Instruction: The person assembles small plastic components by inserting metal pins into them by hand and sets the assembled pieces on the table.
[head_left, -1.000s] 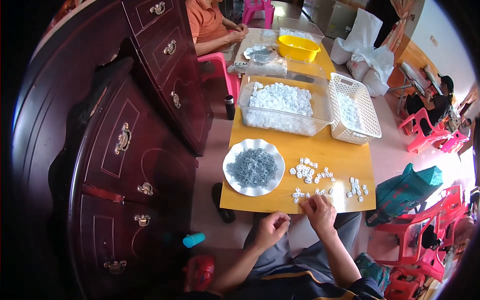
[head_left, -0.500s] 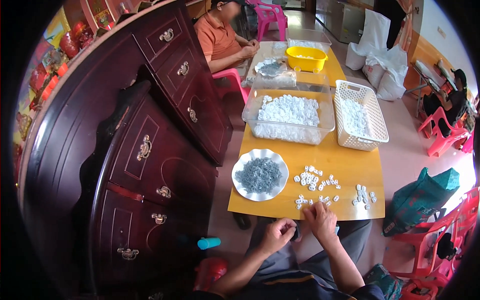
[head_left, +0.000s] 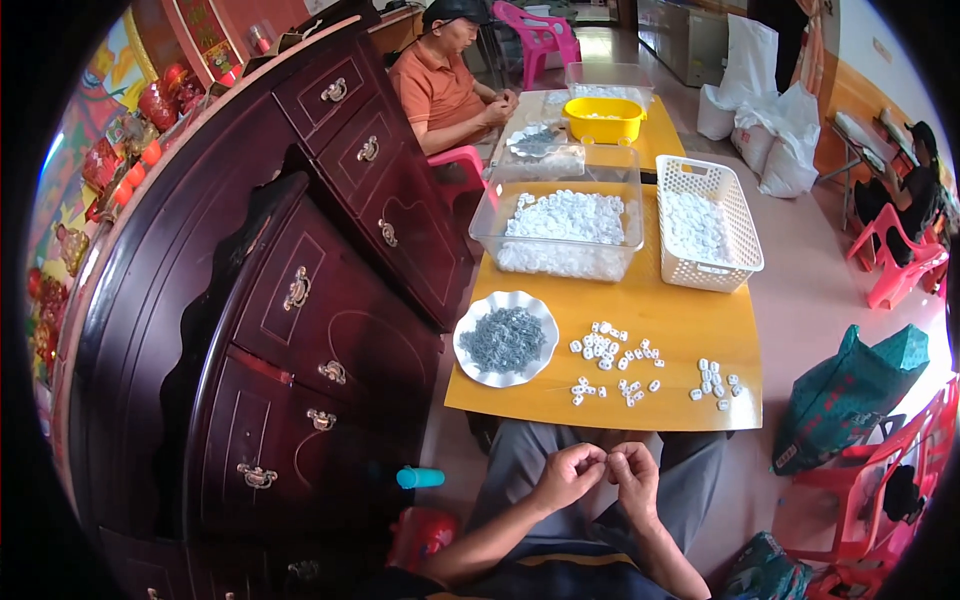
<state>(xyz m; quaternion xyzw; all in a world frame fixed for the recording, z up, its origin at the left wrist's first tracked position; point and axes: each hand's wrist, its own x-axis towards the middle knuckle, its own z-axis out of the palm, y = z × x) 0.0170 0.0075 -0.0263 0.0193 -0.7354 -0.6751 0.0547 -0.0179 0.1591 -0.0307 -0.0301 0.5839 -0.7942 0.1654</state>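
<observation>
My left hand (head_left: 570, 477) and my right hand (head_left: 635, 477) meet over my lap, just off the table's near edge. Thumb and fingers of each are pinched together, fingertips close to each other. Anything between them is too small to make out. Beyond them, small white pieces with dark holes (head_left: 600, 347) lie in loose groups on the yellow table (head_left: 660, 318). A smaller group of such pieces (head_left: 711, 380) sits at the right. To the left, a white scalloped plate (head_left: 463, 347) holds a heap of small grey pieces (head_left: 503, 339).
A clear plastic box (head_left: 482, 236) and a white slatted basket (head_left: 712, 277), both with many white pieces, stand farther back. Behind them is a yellow tub (head_left: 605, 131). Dark wooden cabinets (head_left: 300, 220) line the left. Across the table sits a person in orange (head_left: 432, 85).
My right hand has drawn back from the white pieces at the table edge to meet my left hand over my lap. The whole view has shifted slightly.
</observation>
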